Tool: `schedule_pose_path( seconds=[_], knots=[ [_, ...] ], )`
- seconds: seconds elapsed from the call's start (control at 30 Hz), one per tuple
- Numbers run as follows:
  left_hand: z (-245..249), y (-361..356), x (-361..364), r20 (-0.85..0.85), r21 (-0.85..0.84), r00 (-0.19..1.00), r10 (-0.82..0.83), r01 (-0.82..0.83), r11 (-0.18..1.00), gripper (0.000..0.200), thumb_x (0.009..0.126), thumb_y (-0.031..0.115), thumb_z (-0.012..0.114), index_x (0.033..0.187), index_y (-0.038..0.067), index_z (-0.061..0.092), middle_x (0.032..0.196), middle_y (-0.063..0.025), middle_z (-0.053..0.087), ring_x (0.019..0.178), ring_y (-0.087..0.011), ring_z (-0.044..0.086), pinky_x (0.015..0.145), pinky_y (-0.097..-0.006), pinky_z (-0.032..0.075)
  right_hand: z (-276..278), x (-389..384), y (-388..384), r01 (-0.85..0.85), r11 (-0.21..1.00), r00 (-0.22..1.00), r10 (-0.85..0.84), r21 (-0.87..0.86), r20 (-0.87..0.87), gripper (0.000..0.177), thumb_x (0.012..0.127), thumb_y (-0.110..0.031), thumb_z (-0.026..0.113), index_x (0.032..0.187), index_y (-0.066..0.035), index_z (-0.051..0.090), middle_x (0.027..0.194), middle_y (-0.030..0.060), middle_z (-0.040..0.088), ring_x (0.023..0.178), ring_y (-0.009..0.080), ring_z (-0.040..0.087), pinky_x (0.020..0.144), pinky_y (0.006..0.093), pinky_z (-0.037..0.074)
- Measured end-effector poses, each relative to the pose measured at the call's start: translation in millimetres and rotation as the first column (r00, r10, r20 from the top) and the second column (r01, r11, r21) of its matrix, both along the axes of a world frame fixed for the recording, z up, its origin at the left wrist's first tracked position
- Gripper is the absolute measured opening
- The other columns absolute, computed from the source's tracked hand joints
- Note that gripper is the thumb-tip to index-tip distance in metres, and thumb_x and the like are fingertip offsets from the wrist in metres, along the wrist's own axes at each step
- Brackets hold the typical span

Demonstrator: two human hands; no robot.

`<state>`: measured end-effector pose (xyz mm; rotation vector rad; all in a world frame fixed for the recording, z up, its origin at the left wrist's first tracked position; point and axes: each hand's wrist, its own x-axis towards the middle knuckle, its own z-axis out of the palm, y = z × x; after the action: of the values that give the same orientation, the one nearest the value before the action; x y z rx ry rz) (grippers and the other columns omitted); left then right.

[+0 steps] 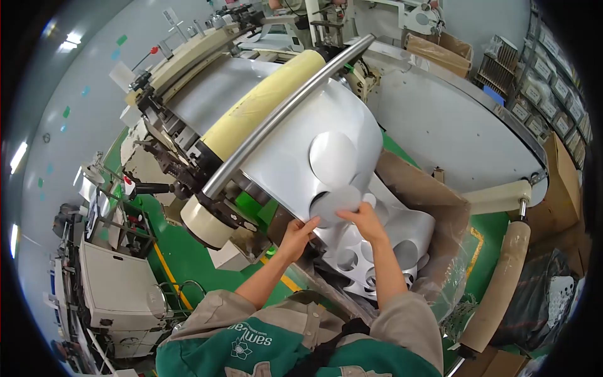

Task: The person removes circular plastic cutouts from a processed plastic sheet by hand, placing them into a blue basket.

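Note:
A grey round disc (pixel 338 202) is pinched at its lower edge by my right hand (pixel 367 222), with the thumb and fingers closed on it. My left hand (pixel 298 237) is also closed, its thumb and fingertips at the disc's left edge beside the silver sheet (pixel 286 154). That sheet hangs over a metal bar (pixel 289 113) of the machine and curves down toward me. Another pale circle (pixel 333 158) shows on the sheet above the held disc. Below my hands, the sheet's lower part (pixel 411 229) has several round cut-outs and drops into a cardboard box.
The cardboard box (pixel 440 207) is lined with clear plastic. A yellow roller (pixel 264 103) lies behind the bar. To the right stand a large grey panel (pixel 458 125) and a brown wrapped roll (pixel 499 283). A white cabinet (pixel 119 283) is at left on the green floor.

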<state>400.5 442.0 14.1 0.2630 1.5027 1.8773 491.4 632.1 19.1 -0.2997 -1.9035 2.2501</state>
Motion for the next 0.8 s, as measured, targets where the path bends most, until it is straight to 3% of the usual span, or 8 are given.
schedule_pose_path(
  seconds=[0.1,0.2,0.37,0.53,0.57,0.63,0.7,0.8],
  knots=[
    [43,7,-26,0.000,0.146,0.976,0.218,-0.216,0.965,0.041,0.085,0.023,0.058,0.118,0.002,0.041,0.111,-0.0053,0.052,0.098,-0.0126,0.052,0.081,-0.0289,0.043,-49,23,-2,0.249,0.536,0.914,-0.406,-0.807,0.012,0.022,0.079,-0.016,0.066,0.097,-0.005,0.060,0.096,0.0038,0.062,0.088,0.0150,0.057,0.075,0.0294,0.045],
    [58,9,-66,-0.012,0.313,0.902,0.432,-0.406,0.858,0.029,0.087,0.020,0.057,0.109,0.001,0.051,0.102,-0.0044,0.058,0.095,-0.0126,0.053,0.082,-0.0282,0.042,-103,19,26,0.099,0.169,0.843,-0.538,-0.981,-0.007,0.018,0.080,-0.015,0.064,0.095,-0.007,0.059,0.097,0.0033,0.062,0.089,0.0174,0.058,0.074,0.0295,0.046],
    [58,3,-61,-0.080,0.333,0.931,0.357,-0.312,0.890,0.021,0.087,0.018,0.057,0.101,0.002,0.055,0.096,-0.0038,0.060,0.090,-0.0112,0.054,0.079,-0.0261,0.042,62,-61,-17,0.171,0.983,0.949,-0.181,-0.060,-0.260,0.037,0.078,-0.018,0.065,0.106,0.004,0.054,0.094,0.0080,0.060,0.083,0.0116,0.055,0.072,0.0266,0.043],
    [52,-14,-67,0.002,0.297,0.989,0.148,-0.142,0.944,0.022,0.088,0.022,0.055,0.098,0.002,0.055,0.094,-0.0042,0.060,0.087,-0.0118,0.056,0.077,-0.0265,0.043,46,-81,-17,-0.045,0.999,0.999,0.045,-0.031,-0.009,0.036,0.075,-0.020,0.067,0.099,0.005,0.058,0.089,0.0075,0.061,0.079,0.0129,0.054,0.068,0.0256,0.043],
    [76,-13,-56,0.045,0.229,0.994,0.102,-0.110,0.967,0.026,0.088,0.024,0.053,0.101,0.002,0.055,0.097,-0.0051,0.060,0.088,-0.0122,0.057,0.078,-0.0255,0.043,15,-72,-11,0.025,0.951,0.997,-0.048,-0.307,-0.068,0.031,0.077,-0.017,0.065,0.099,0.004,0.058,0.092,0.0077,0.060,0.079,0.0139,0.056,0.069,0.0285,0.045],
    [69,-13,-63,0.050,0.274,0.978,0.201,-0.207,0.939,0.031,0.089,0.023,0.051,0.109,0.001,0.052,0.103,-0.0078,0.060,0.093,-0.0141,0.056,0.083,-0.0267,0.043,-30,-43,4,0.051,0.540,0.905,-0.381,-0.840,-0.190,0.022,0.084,-0.009,0.053,0.103,0.003,0.056,0.098,0.0119,0.060,0.085,0.0204,0.058,0.077,0.0352,0.047],
    [61,-15,-75,0.042,0.341,0.958,0.283,-0.280,0.898,0.031,0.089,0.021,0.051,0.112,0.000,0.050,0.105,-0.0080,0.059,0.095,-0.0160,0.056,0.085,-0.0285,0.043,-10,-19,12,0.222,0.365,0.844,-0.536,-0.904,-0.009,0.023,0.086,-0.007,0.050,0.106,0.002,0.055,0.099,0.0119,0.059,0.090,0.0220,0.058,0.080,0.0357,0.046],
    [56,-6,-90,0.102,0.458,0.935,0.340,-0.347,0.818,0.030,0.088,0.013,0.051,0.115,0.001,0.048,0.112,-0.0067,0.054,0.102,-0.0182,0.052,0.089,-0.0310,0.041,58,-39,-8,0.271,0.801,0.886,-0.425,-0.534,-0.187,0.027,0.084,-0.010,0.054,0.109,0.002,0.054,0.099,0.0099,0.059,0.092,0.0210,0.057,0.082,0.0346,0.045]
  ],
)
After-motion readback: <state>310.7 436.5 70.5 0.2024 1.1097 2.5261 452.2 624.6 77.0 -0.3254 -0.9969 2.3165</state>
